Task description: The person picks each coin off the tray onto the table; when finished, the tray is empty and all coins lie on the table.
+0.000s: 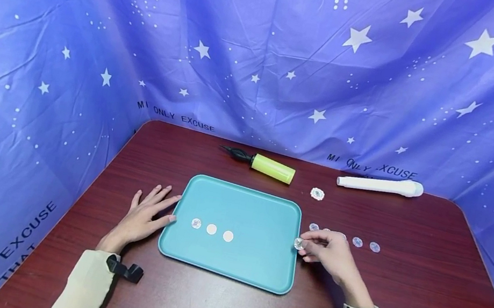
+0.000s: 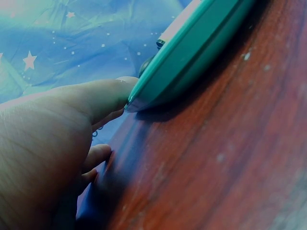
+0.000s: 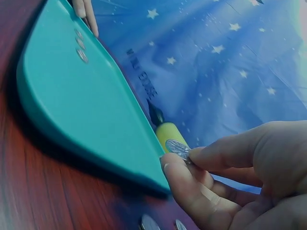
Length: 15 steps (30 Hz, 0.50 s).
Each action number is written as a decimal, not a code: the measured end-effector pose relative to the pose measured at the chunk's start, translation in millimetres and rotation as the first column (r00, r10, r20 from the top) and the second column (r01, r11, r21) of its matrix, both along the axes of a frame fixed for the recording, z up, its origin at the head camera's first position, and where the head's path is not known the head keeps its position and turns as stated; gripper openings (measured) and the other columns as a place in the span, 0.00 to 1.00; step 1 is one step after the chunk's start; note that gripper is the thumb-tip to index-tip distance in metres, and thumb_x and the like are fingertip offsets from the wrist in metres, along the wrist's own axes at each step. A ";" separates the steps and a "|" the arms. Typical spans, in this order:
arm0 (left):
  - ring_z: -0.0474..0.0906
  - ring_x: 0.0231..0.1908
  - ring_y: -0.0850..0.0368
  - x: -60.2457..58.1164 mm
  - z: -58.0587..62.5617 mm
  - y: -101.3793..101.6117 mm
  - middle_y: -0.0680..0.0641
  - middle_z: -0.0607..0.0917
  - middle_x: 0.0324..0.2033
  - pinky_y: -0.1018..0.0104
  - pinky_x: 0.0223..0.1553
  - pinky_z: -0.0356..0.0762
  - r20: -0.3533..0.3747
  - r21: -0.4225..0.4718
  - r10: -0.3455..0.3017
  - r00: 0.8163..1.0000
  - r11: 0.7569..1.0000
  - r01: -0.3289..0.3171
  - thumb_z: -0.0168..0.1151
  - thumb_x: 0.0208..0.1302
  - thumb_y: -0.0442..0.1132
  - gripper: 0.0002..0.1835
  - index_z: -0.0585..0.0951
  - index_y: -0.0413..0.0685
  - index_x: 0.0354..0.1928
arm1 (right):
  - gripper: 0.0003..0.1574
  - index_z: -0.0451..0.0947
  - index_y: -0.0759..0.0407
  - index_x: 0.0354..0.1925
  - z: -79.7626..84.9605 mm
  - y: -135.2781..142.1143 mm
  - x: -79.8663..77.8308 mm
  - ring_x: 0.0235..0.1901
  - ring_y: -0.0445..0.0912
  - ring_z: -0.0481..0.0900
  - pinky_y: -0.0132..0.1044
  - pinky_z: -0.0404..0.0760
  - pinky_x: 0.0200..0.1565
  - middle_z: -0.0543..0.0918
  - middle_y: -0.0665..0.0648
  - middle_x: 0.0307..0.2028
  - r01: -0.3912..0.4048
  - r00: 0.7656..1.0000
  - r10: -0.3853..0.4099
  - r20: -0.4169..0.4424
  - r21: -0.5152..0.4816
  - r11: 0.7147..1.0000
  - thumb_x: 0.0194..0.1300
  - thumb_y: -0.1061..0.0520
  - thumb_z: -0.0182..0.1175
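My right hand (image 1: 328,252) pinches a round silver coin-like disc (image 3: 177,148) between thumb and fingers, at the right rim of the teal tray (image 1: 258,205). The disc's face carries a raised pattern. Spread out beside the tray's left edge, my left hand (image 1: 145,219) has its thumb and a fingertip on the rim. In a short row on the tray lie a patterned disc (image 1: 196,223) and two plain pale discs, one (image 1: 212,229) beside the other (image 1: 227,236). More discs, among them one (image 1: 357,242) and another (image 1: 374,247), line the table right of the tray, partly hidden by my right hand.
Behind the tray lies a yellow-green hand pump (image 1: 272,168) with a black nozzle. A white scalloped tag (image 1: 317,193) is to its right. Farther right rests a white tube-shaped object (image 1: 379,184). Star-printed blue cloth (image 1: 256,101) hangs around the dark red table (image 1: 211,306).
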<state>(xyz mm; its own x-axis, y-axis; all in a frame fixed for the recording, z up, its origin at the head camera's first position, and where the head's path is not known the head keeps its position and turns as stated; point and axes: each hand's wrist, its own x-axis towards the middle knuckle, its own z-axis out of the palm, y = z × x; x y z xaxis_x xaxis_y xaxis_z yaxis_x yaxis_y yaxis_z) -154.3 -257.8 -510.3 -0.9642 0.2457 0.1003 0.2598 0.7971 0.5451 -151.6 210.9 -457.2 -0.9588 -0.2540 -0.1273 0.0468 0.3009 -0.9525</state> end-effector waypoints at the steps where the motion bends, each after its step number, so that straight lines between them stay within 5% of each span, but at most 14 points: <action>1: 0.49 0.78 0.34 0.1 0.1 0.0 0.39 0.63 0.76 0.26 0.71 0.30 0.001 0.000 0.001 1.000 1.000 -0.001 0.61 0.68 0.55 0.31 0.71 0.62 0.72 | 0.14 0.78 0.84 0.47 -0.4 3.7 0.4 0.26 0.36 0.86 0.35 0.87 0.30 0.87 0.66 0.31 0.008 1.000 -0.008 -0.001 0.001 1.000 0.65 0.72 0.58; 15: 0.49 0.78 0.34 -0.2 1.0 0.2 0.39 0.63 0.76 0.26 0.71 0.30 0.005 -0.001 0.004 1.000 1.000 -0.004 0.61 0.68 0.55 0.31 0.72 0.61 0.72 | 0.16 0.75 0.87 0.48 -6.0 43.4 8.1 0.27 0.37 0.86 0.37 0.88 0.30 0.88 0.48 0.28 0.078 0.997 -0.078 -0.003 0.007 0.997 0.66 0.72 0.58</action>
<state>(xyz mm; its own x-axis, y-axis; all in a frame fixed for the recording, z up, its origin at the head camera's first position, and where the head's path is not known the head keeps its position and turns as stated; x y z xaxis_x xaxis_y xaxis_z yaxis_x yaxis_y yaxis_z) -154.6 -257.6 -509.3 -0.9655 0.2423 0.0951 0.2541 0.7983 0.5461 -143.5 254.3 -463.2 -0.9760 -0.1776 -0.1264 0.0679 0.3032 -0.9505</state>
